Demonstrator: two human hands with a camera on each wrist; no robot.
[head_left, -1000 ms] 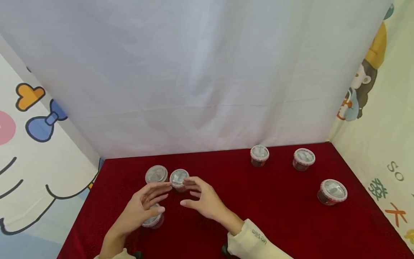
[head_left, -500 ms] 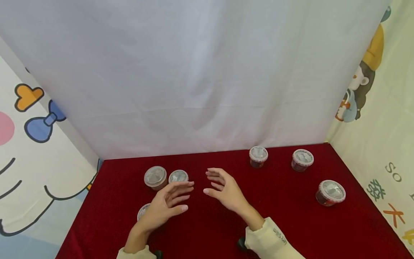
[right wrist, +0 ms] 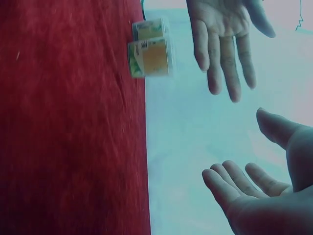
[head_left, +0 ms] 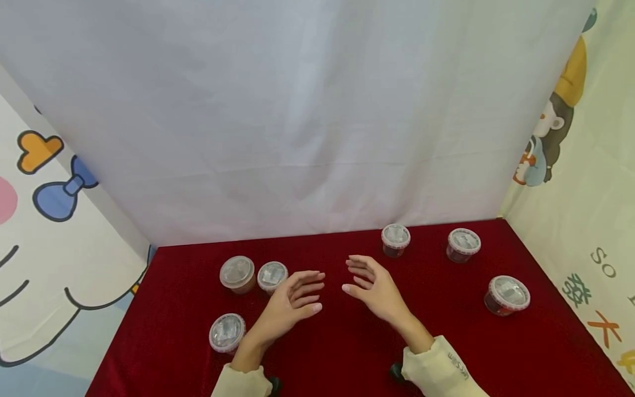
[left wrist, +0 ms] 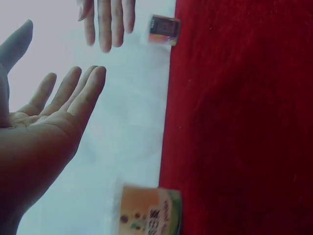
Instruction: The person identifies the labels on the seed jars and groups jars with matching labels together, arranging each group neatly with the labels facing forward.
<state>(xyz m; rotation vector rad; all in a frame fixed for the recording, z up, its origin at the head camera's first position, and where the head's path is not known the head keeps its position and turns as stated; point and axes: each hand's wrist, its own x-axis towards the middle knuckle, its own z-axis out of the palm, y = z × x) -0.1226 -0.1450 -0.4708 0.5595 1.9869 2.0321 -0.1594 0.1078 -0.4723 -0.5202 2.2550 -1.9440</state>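
A white curtain [head_left: 297, 110] backs the bench [head_left: 347, 353], which is draped in a red cloth and flanked by cartoon-printed panels [head_left: 44, 231]. Above the cloth's middle the left hand [head_left: 292, 300] and right hand [head_left: 372, 286] hover palm to palm, apart from each other, fingers spread and relaxed, holding nothing; the wrist views show the same slack fingers. Six small lidded cups stand upright on the cloth. On the left: a pair of touching cups [head_left: 237, 273], [head_left: 272, 275], the second just beside the left hand's fingertips, and a nearer cup [head_left: 226, 332] standing alone. On the right, well apart from both hands: a far cup [head_left: 396, 239], a corner cup [head_left: 463, 244] and a near cup [head_left: 506, 295]. As a judgement, the right-side cups appear to be next for gathering; a good pickup would lower spread fingers over one lid and close them evenly round the wall, keeping the cup upright and the lid unpressed.
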